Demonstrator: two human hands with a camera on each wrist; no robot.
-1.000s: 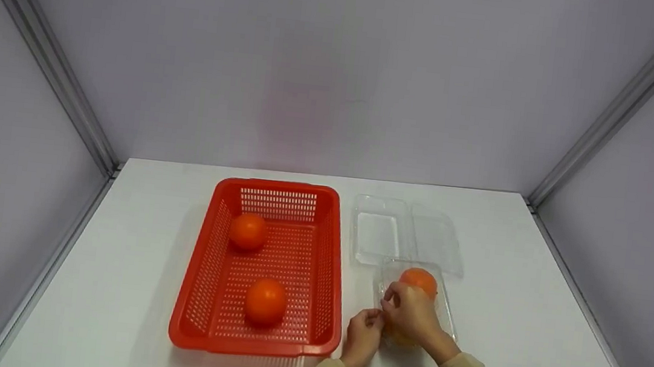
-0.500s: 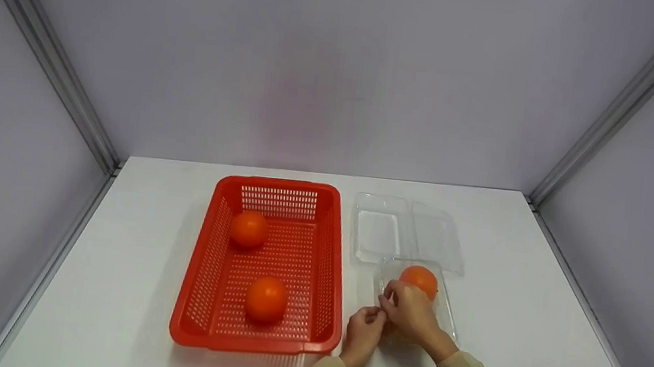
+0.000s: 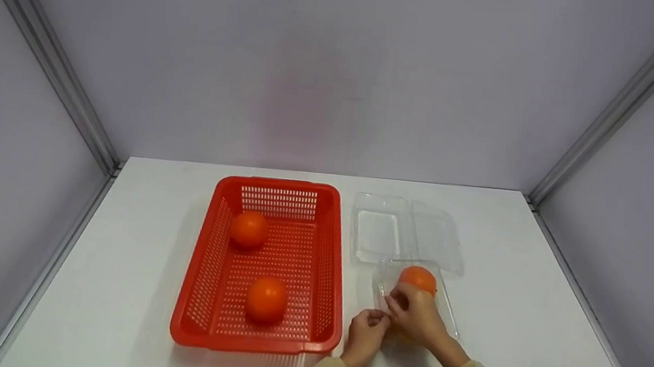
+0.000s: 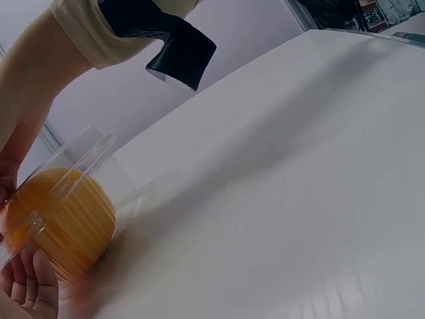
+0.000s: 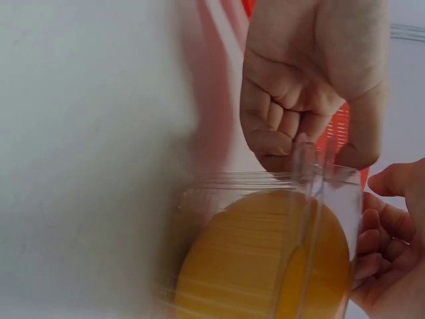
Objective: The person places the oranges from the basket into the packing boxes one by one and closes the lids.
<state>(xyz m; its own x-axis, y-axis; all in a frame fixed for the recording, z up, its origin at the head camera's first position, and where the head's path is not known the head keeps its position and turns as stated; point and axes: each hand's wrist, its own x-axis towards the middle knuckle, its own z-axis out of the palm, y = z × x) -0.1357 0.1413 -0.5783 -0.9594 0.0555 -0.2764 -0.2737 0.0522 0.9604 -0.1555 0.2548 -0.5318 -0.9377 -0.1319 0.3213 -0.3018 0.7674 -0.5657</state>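
Observation:
A clear plastic clamshell container (image 3: 446, 317) holds orange, round fruit; one orange (image 3: 418, 278) shows at its far end and another orange (image 5: 239, 259) fills the near end. Its lid lies over the fruit, the two rims running side by side in the right wrist view. My left hand (image 3: 364, 339) pinches the rim at the near left corner between thumb and fingers (image 5: 272, 149). Over the lid, my right hand (image 3: 419, 318) has its fingers bent, fingertips right at the lid's left side; I cannot tell whether they pinch it.
A red plastic basket (image 3: 291, 350) stands to the left with two oranges (image 3: 249, 230) in it. Behind the container I see a second clear clamshell (image 3: 379, 237), opened flat. The white table (image 3: 110, 282) meets grey walls at the back and sides.
My right hand has shifted slightly right and toward me, its thumb now apart from the index finger. My left fingertips have slid a little right along the rim.

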